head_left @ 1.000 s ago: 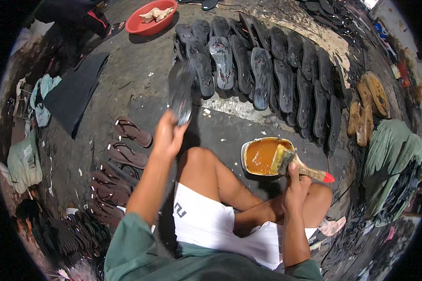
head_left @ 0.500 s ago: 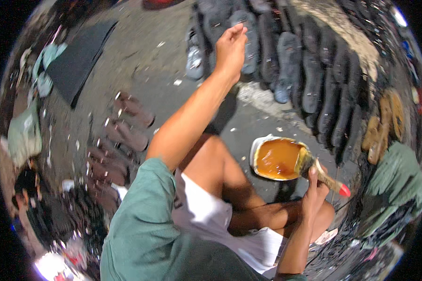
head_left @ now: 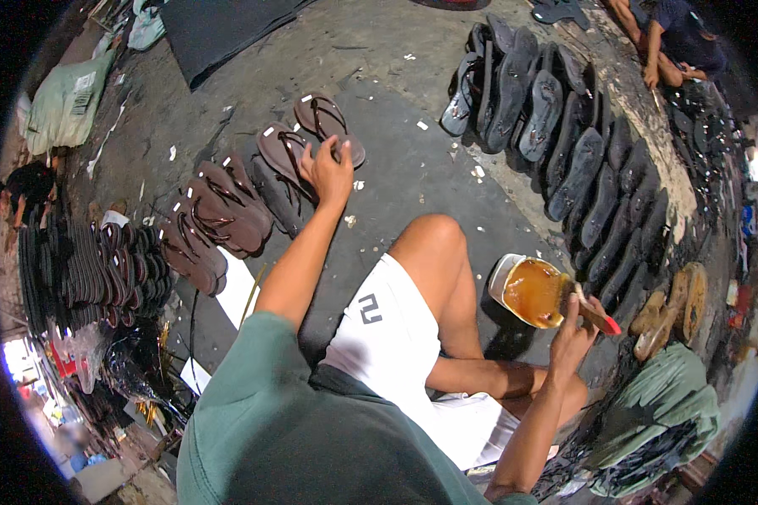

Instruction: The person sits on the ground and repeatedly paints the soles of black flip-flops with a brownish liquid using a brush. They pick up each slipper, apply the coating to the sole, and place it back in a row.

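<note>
Left hand [head_left: 328,172], fingers loosely parted, was over matte-brown, dark-strapped thong sandals [head_left: 337,124] on grey floor [head_left: 396,168]; right hand [head_left: 569,343] gripped red-tipped paintbrush [head_left: 596,317] at white tub [head_left: 500,278] of amber liquid [head_left: 533,288].

Flat brown thong sandals [head_left: 227,202]: are lying in a slanting row at the left.
Bare left hand [head_left: 330,175]: is overlapping the row's far right end, contact being unclear.
Open white container [head_left: 499,276]: is standing right of the middle, with amber liquid [head_left: 531,293] lying in it.
Red-tipped brush [head_left: 600,318]: is resting in the bare right hand [head_left: 573,338], at the container's right rim.
Flat black foot-shaped soles [head_left: 583,164]: are lying in overlapping rows at the far right, beyond the container.
Crumpled green cloth [head_left: 667,404]: is lying near right.
Flat black sheet [head_left: 227,34]: is lying far left.
</note>
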A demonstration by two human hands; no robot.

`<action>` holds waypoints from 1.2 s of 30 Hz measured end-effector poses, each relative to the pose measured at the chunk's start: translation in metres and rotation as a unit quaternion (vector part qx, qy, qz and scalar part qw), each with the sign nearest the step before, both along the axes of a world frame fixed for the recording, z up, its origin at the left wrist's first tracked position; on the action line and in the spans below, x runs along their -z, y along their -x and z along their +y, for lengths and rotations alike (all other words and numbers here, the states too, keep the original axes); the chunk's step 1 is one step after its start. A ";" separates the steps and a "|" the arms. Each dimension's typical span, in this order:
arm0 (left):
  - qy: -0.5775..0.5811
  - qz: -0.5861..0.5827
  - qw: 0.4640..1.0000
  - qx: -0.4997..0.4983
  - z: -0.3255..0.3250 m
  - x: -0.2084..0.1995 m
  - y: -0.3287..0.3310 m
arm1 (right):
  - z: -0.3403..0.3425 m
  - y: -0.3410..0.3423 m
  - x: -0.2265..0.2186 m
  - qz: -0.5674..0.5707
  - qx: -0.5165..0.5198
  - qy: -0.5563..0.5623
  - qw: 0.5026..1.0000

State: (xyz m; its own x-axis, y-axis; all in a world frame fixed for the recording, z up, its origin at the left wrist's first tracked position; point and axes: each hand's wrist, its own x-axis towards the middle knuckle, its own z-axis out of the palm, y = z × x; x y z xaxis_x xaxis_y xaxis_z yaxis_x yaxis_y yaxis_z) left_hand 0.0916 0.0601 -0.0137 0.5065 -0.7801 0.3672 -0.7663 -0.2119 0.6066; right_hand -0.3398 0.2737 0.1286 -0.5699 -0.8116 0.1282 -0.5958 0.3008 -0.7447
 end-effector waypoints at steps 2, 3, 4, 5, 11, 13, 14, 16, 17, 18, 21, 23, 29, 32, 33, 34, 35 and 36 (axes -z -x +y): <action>-0.025 -0.023 0.999 0.000 -0.031 0.002 0.008 | 0.005 -0.010 -0.016 0.003 0.058 0.017 0.998; -0.048 -0.023 0.998 -0.014 -0.048 0.004 0.017 | 0.019 -0.005 0.000 0.016 0.051 0.025 0.998; -0.073 -0.027 0.995 -0.062 -0.063 0.018 0.020 | 0.030 -0.005 0.015 0.013 0.019 0.005 1.000; -0.098 -0.033 0.988 -0.117 -0.074 0.039 0.015 | 0.037 -0.011 0.023 0.007 -0.020 -0.016 1.000; -0.131 -0.028 0.990 -0.052 -0.090 0.042 -0.013 | 0.057 -0.032 -0.015 -0.055 0.042 -0.082 0.994; -0.038 0.013 0.999 -0.002 -0.089 0.041 -0.038 | 0.059 -0.026 -0.006 -0.005 0.053 -0.111 0.992; 0.047 0.112 0.992 0.015 -0.081 0.032 -0.032 | 0.055 -0.030 -0.005 -0.038 0.042 -0.122 0.991; 0.078 0.207 0.966 0.134 -0.049 -0.023 -0.001 | 0.063 -0.023 0.013 0.084 -0.007 -0.209 0.974; 0.094 0.249 0.945 0.188 -0.028 -0.055 0.010 | 0.062 -0.027 0.013 0.043 0.009 -0.159 0.986; 0.027 0.282 0.927 0.244 0.003 -0.092 0.022 | 0.061 -0.032 0.010 0.002 0.023 -0.112 0.993; -0.134 0.303 0.861 0.385 0.102 -0.143 0.045 | 0.061 -0.040 -0.001 -0.023 0.043 -0.097 0.994; -0.135 0.223 0.825 0.502 0.143 -0.111 0.055 | 0.059 -0.035 0.012 0.058 0.015 -0.109 0.992; -0.147 0.154 0.856 0.471 0.146 -0.095 0.083 | 0.066 -0.026 0.021 0.019 0.028 -0.107 0.994; -0.182 0.149 0.843 0.485 0.136 -0.106 0.083 | 0.067 -0.005 0.019 -0.115 0.055 -0.171 0.977; -0.211 0.169 0.834 0.481 0.137 -0.109 0.082 | 0.064 -0.007 0.004 -0.217 0.047 -0.070 0.973; -0.198 0.242 0.817 0.484 0.141 -0.115 0.084 | 0.061 -0.014 -0.019 -0.317 0.044 0.030 0.947; -0.186 0.312 0.794 0.487 0.144 -0.125 0.091 | 0.059 -0.020 -0.043 -0.408 0.045 0.133 0.902; -0.174 0.382 0.764 0.489 0.147 -0.137 0.101 | 0.059 -0.022 -0.069 -0.460 0.018 0.170 0.871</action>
State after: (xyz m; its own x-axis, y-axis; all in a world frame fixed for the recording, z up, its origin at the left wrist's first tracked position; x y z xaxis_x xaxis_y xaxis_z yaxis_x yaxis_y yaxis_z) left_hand -0.0093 0.2072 0.1235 -0.4189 -0.9061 -0.0594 -0.1104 -0.0141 0.9938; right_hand -0.3175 0.3324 0.1980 -0.5836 -0.7947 -0.1667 0.3056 -0.0248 -0.9518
